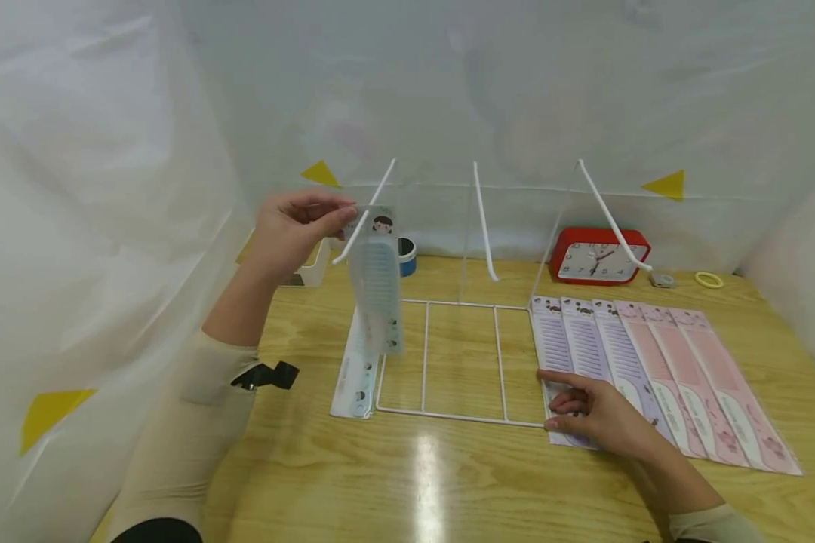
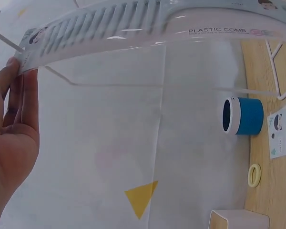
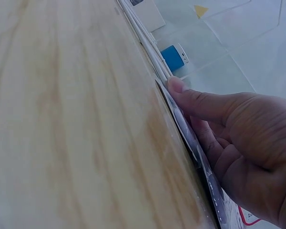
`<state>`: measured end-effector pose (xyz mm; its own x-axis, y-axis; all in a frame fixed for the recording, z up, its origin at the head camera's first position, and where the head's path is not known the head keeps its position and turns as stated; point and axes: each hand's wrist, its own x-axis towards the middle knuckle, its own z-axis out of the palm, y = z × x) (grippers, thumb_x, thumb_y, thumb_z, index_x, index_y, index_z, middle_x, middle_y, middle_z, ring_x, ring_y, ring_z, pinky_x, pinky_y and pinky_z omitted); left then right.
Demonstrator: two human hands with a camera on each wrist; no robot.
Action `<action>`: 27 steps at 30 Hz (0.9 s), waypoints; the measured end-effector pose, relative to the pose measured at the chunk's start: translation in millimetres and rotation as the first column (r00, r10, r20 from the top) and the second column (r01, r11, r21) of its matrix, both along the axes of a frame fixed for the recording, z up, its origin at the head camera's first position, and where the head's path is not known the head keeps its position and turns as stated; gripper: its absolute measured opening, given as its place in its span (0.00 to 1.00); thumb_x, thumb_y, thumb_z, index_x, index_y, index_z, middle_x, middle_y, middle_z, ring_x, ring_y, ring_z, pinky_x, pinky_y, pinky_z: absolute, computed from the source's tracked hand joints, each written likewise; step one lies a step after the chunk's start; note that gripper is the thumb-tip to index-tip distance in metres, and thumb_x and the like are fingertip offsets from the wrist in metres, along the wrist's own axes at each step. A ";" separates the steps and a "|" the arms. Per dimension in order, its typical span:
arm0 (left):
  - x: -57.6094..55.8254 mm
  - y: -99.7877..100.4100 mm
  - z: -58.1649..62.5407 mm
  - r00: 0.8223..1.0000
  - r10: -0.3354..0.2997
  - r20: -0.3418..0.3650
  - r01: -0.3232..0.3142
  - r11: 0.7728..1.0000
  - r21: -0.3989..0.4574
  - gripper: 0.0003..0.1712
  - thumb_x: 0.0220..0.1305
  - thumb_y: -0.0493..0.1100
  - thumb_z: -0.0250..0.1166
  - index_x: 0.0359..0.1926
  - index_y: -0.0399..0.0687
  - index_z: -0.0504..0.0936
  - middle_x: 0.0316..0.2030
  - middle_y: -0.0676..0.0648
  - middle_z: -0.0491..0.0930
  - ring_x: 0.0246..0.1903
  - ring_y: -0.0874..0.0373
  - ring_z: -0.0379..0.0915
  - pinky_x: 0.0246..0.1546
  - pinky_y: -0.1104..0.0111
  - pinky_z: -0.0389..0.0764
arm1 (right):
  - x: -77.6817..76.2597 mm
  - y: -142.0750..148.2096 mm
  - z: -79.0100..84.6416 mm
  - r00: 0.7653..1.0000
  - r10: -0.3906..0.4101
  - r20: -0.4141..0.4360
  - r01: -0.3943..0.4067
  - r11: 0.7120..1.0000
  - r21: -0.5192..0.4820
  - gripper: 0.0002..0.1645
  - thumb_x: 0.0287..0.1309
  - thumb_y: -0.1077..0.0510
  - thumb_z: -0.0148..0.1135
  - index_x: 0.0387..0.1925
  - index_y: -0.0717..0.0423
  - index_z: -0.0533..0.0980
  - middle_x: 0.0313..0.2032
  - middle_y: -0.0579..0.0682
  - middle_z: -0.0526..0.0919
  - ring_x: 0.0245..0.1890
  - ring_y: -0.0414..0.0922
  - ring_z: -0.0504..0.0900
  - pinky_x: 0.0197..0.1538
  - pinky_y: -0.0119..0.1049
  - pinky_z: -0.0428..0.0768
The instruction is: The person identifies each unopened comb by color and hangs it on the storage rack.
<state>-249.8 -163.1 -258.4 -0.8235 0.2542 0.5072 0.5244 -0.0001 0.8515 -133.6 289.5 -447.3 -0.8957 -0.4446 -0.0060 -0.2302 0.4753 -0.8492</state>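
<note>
Fingers and thumb of the left hand (image 1: 281, 235) are pinching the top end of a packaged blue comb (image 1: 379, 290), which is hanging nearly upright over the left edge of a white wire rack (image 1: 462, 418), with the left hook (image 1: 380, 186) meeting its packet near the fingertips. The middle hook (image 1: 482, 219) and right hook (image 1: 607, 215) are slanting down toward the front edge of the desk (image 1: 326, 475). A second blue comb (image 1: 353, 377) is lying flat along the rack's left edge. The right hand (image 1: 601, 411) is resting at the rack's front right corner with some fingers bending; from this angle I cannot tell whether it is gripping the wire. Three purple combs (image 1: 591, 343) are overlapping beside the rack's right edge, partly under that hand, and three pink combs (image 1: 679, 369) are continuing the row toward the desk's right edge. Near the back edge, a blue can (image 1: 407, 265) and a red clock (image 1: 601, 256) are standing, while a yellow ring (image 1: 708, 280) is lying near the back right corner.
</note>
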 end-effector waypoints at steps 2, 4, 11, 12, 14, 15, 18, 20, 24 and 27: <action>-12.8 2.4 2.4 1.000 0.009 0.006 -0.009 1.000 -0.012 0.06 0.62 0.36 0.71 0.40 0.42 0.90 0.33 0.52 0.88 0.30 0.58 0.84 0.35 0.71 0.88 | 0.5 -0.8 -0.5 1.000 0.001 0.000 -0.001 1.000 -0.003 0.44 0.53 0.59 0.75 0.69 0.65 0.67 0.38 0.54 0.84 0.36 0.34 0.84 0.35 0.28 0.84; -25.0 4.7 4.9 1.000 0.031 -0.002 -0.031 0.999 -0.042 0.07 0.62 0.38 0.71 0.40 0.43 0.90 0.33 0.53 0.88 0.30 0.59 0.84 0.35 0.70 0.88 | 0.5 -1.6 -0.7 1.000 -0.003 -0.002 0.003 1.000 0.001 0.44 0.53 0.59 0.75 0.69 0.65 0.67 0.38 0.54 0.84 0.36 0.34 0.84 0.36 0.28 0.84; -55.5 6.3 8.0 0.996 0.072 0.050 -0.068 0.994 -0.085 0.10 0.61 0.42 0.72 0.43 0.43 0.89 0.36 0.53 0.88 0.34 0.57 0.85 0.39 0.69 0.88 | -1.6 -6.4 -3.3 1.000 -0.002 0.016 0.002 1.000 0.001 0.44 0.53 0.58 0.75 0.69 0.64 0.68 0.38 0.54 0.85 0.36 0.34 0.84 0.36 0.28 0.84; -58.2 5.9 7.5 0.995 0.074 0.063 -0.069 0.994 -0.083 0.10 0.61 0.42 0.72 0.43 0.43 0.89 0.36 0.53 0.88 0.34 0.58 0.85 0.39 0.70 0.88 | -2.0 -7.2 -3.8 1.000 0.004 0.021 -0.004 1.000 0.001 0.44 0.53 0.58 0.75 0.69 0.64 0.68 0.37 0.54 0.85 0.36 0.34 0.84 0.36 0.28 0.84; -62.8 5.2 6.5 0.994 0.071 0.080 -0.065 0.995 -0.074 0.11 0.61 0.42 0.72 0.43 0.42 0.89 0.36 0.53 0.88 0.35 0.57 0.85 0.40 0.70 0.87 | -2.9 -8.1 -4.2 1.000 0.009 0.023 -0.009 1.000 0.003 0.44 0.53 0.57 0.75 0.69 0.63 0.68 0.37 0.53 0.85 0.36 0.35 0.84 0.36 0.28 0.84; -64.7 5.2 6.2 0.995 0.069 0.077 -0.064 0.995 -0.071 0.12 0.62 0.42 0.71 0.44 0.40 0.89 0.37 0.53 0.88 0.35 0.57 0.85 0.41 0.70 0.87 | -3.4 -8.3 -4.3 1.000 0.008 0.020 -0.008 1.000 0.005 0.44 0.53 0.57 0.75 0.69 0.63 0.68 0.37 0.53 0.85 0.36 0.34 0.84 0.36 0.28 0.84; -68.7 5.8 5.7 0.996 0.067 0.059 -0.063 0.996 -0.068 0.14 0.63 0.41 0.71 0.46 0.37 0.87 0.37 0.53 0.88 0.35 0.58 0.84 0.42 0.70 0.87 | -5.1 -8.2 -3.4 1.000 0.002 0.014 -0.002 1.000 0.016 0.44 0.53 0.57 0.76 0.69 0.62 0.68 0.37 0.52 0.85 0.36 0.34 0.83 0.36 0.27 0.84; -69.9 6.4 6.0 0.996 0.071 0.045 -0.068 0.995 -0.069 0.14 0.63 0.41 0.70 0.46 0.37 0.87 0.36 0.54 0.88 0.35 0.58 0.84 0.42 0.71 0.87 | -6.1 -8.1 -3.0 1.000 0.000 0.010 -0.001 1.000 0.022 0.44 0.53 0.56 0.76 0.69 0.61 0.68 0.37 0.52 0.85 0.36 0.34 0.83 0.37 0.27 0.84; -71.1 6.8 7.2 0.996 0.071 0.061 -0.067 0.995 -0.071 0.11 0.63 0.41 0.70 0.45 0.43 0.89 0.36 0.54 0.87 0.35 0.59 0.84 0.42 0.71 0.86 | -8.3 -8.0 -2.4 1.000 0.002 0.004 -0.002 1.000 0.030 0.44 0.53 0.56 0.76 0.70 0.61 0.68 0.38 0.52 0.84 0.36 0.34 0.83 0.37 0.28 0.84; -72.4 5.6 6.3 0.995 0.059 0.084 -0.053 0.996 -0.074 0.10 0.64 0.41 0.70 0.44 0.44 0.89 0.36 0.53 0.87 0.36 0.56 0.84 0.43 0.71 0.87 | -10.1 -7.8 -2.2 1.000 0.004 -0.002 -0.004 0.999 0.033 0.44 0.53 0.56 0.76 0.70 0.61 0.68 0.38 0.52 0.84 0.36 0.34 0.83 0.37 0.28 0.84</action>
